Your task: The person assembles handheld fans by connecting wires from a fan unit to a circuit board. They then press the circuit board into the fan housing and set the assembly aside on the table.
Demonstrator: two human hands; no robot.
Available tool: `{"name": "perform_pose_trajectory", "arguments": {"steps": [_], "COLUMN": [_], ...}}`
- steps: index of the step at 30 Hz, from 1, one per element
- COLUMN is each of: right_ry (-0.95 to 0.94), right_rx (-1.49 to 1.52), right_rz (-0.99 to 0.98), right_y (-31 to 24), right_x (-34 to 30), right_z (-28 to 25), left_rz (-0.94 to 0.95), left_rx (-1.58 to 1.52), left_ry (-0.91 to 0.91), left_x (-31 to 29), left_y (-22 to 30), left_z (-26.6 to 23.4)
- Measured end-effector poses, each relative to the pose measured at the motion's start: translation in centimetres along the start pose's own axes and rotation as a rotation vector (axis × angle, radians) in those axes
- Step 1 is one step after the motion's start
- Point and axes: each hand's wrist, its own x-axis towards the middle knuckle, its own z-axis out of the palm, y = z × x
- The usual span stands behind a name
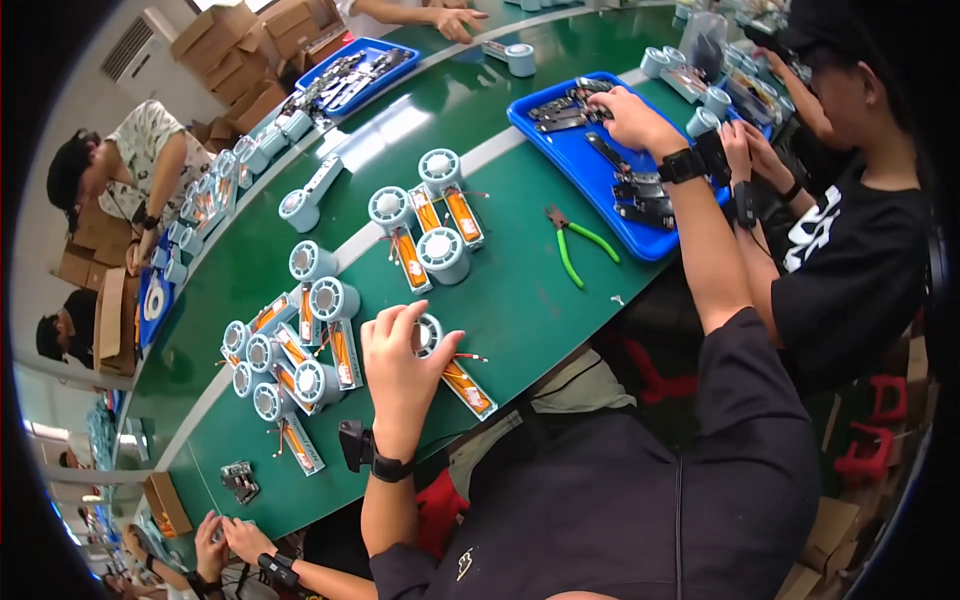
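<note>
Holding, left hand: half-closed round fan, apparently to steady it.
Right hand: bent over metal parts in tray; grip hidden.

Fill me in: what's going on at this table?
The person's left hand is curled at a light-blue unit; their right hand is in a blue tray of dark metallic parts. I can't tell whether either grips anything. Green-handled pliers lie beside the tray, and more light-blue units sit in groups on the green table.
</note>
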Motion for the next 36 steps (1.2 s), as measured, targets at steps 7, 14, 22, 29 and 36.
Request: {"name": "perform_pose_trajectory", "arguments": {"steps": [7,14,22,29,36], "right_ry": [-0.229,-0.045,0.008,0.097,0.155], "right_rx": [-0.220,-0.356,0.058,0.377,0.648], "right_rz": [-0.090,-0.399,-0.216,-1.059,-1.183], "right_y": [-3.6,-1.1,-5.2,-24.3,-29.0], "right_x": [3.8,4.1,2.4,-9.2,-16.3], "right_z": [2.5,3.9,-1.9,-4.9,1.4], "left_rz": [0.049,-0.082,-0.085,-0.211,-0.138], "left_rx": [-0.067,-0.255,-0.234,-0.394,-1.057], "left_ry": [0.096,0.186,0.412,0.232,-0.294], "left_x": [-0.2,-3.3,-5.7,-7.2,-6.5], "left_y": [0.0,0.6,0.8,1.4,1.8], "left_z": [0.1,-1.3,-3.7,-3.6,-2.6]}}
